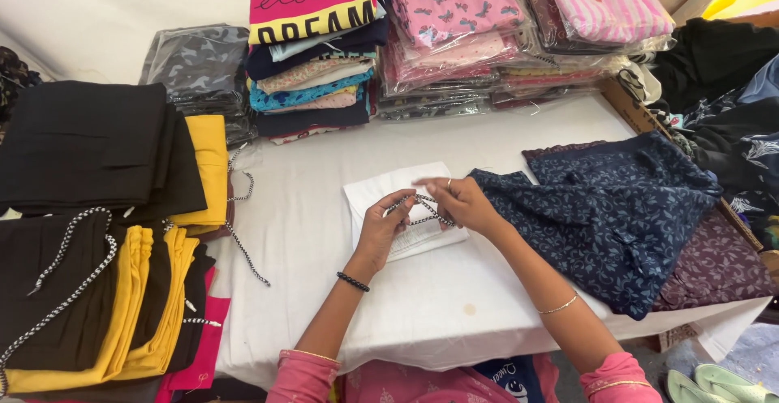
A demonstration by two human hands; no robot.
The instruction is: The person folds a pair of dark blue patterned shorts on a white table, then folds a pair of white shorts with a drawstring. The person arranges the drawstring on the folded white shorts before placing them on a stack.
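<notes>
My left hand and my right hand meet over the middle of the white-covered table. Both pinch a black-and-white braided drawstring, which loops between the fingers. Under the hands lies a folded white paper or cloth. Just right of my right hand lies a dark blue garment with a small leaf print, spread flat. A dark maroon printed garment shows beneath it at the right.
Folded black and yellow garments with loose drawstrings are stacked at the left. A pile of folded colourful clothes and plastic-wrapped packs stand at the back. Dark clothes lie at the far right.
</notes>
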